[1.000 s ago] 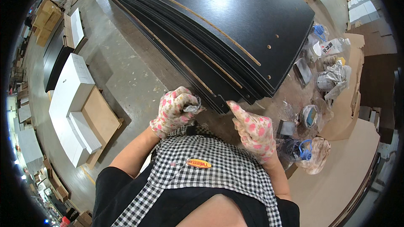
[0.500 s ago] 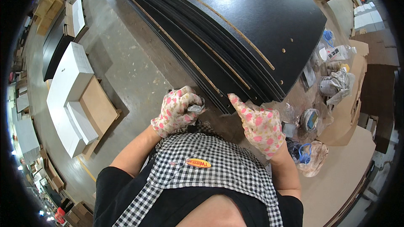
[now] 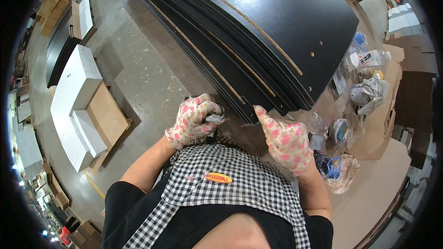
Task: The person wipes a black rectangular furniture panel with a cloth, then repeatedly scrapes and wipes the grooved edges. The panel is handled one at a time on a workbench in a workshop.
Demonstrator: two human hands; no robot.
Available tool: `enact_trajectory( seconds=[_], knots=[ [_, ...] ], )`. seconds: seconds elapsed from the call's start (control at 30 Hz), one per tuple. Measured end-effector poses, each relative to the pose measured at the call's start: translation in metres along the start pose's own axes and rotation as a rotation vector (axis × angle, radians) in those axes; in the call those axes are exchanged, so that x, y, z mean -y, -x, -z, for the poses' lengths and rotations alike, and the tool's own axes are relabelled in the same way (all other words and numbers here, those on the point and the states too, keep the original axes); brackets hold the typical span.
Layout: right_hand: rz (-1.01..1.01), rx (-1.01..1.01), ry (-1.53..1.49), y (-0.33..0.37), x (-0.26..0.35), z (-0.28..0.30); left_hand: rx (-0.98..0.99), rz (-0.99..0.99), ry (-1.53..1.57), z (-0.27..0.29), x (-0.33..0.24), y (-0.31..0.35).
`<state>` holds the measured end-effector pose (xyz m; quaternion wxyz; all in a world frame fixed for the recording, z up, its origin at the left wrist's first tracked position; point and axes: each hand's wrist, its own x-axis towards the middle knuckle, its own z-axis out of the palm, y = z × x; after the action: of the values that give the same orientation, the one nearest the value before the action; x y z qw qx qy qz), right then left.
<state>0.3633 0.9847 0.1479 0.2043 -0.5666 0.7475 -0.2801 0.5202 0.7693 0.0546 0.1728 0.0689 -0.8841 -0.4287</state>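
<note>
We see the right floral-gloved hand (image 3: 287, 143) shifted slightly rightward, one finger extended, any hold unclear; the left hand (image 3: 194, 115) still clenches a crumpled grey wad (image 3: 214, 118); stacked glossy black panels (image 3: 314, 18) lie ahead of both.

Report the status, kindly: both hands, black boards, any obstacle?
Left hand closed on crumpled grey wad. Right hand, finger extended, at corner of black boards; contact unclear. Clear bottle right of boards, away from hands.

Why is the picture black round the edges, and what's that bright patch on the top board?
Head view: the fisheye lens likely makes the dark rim, and probably makes the white stack look bent; head view: the bright patch is glare on the top board, maybe a light reflecting off its smooth black face.
</note>
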Motion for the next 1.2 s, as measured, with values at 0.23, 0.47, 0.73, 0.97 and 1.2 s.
enact_trajectory(
  seconds=[0.23, 0.47, 0.73, 0.97, 1.2],
  knots=[
    [0.101, 0.161, 0.377, -0.018, 0.020, -0.006, -0.049, -0.032, 0.018, 0.001, -0.004, -0.003],
    [0.086, 0.241, 0.652, -0.014, 0.034, -0.015, -0.265, -0.268, -0.112, 0.003, -0.007, -0.019],
    [0.181, 0.290, 0.766, -0.009, 0.025, -0.007, -0.141, -0.358, -0.172, 0.007, 0.005, -0.032],
    [0.057, 0.165, 0.557, -0.018, 0.031, -0.016, -0.160, -0.335, -0.050, 0.003, 0.005, -0.037],
    [0.142, 0.221, 0.707, -0.016, 0.035, -0.007, -0.151, -0.309, 0.010, 0.006, 0.004, -0.039]
  ],
)
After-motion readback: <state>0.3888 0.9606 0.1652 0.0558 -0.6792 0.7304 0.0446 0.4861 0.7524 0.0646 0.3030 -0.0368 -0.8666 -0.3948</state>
